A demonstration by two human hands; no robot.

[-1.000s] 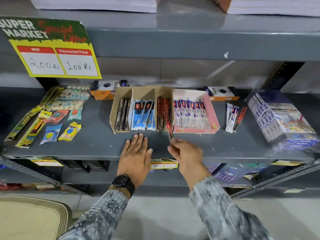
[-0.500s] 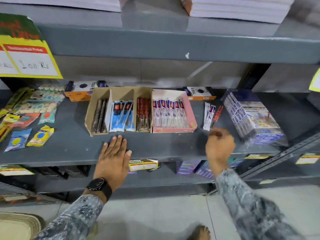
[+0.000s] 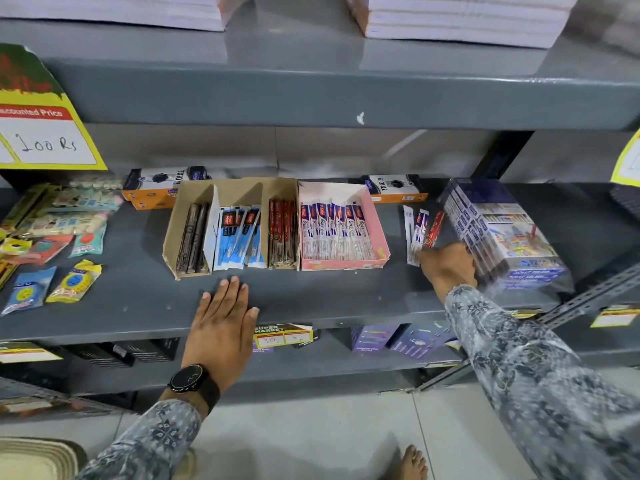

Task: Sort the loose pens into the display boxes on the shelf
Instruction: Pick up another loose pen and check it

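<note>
On the grey shelf (image 3: 138,299) stands a brown cardboard display box (image 3: 172,244) whose compartments hold dark, blue and red pens. A pink display box (image 3: 380,233) of white packaged pens sits against its right side. Right of that lie a few loose pens (image 3: 417,226), white ones and a red one (image 3: 435,230). My right hand (image 3: 448,268) rests at their near ends, fingertips touching them; the back of the hand hides its grip. My left hand (image 3: 223,320) lies flat and empty on the shelf in front of the brown box.
A shrink-wrapped stack of blue boxes (image 3: 502,237) crowds my right hand from the right. Orange boxes (image 3: 156,188) (image 3: 394,188) stand behind the display boxes. Small packets (image 3: 74,280) cover the shelf's left end. The upper shelf edge (image 3: 311,95) overhangs, with a yellow price sign (image 3: 45,133).
My right hand put a red pen at the red compartment, then swung right to the loose pens. My left hand stayed flat on the shelf. The view shifted right.
</note>
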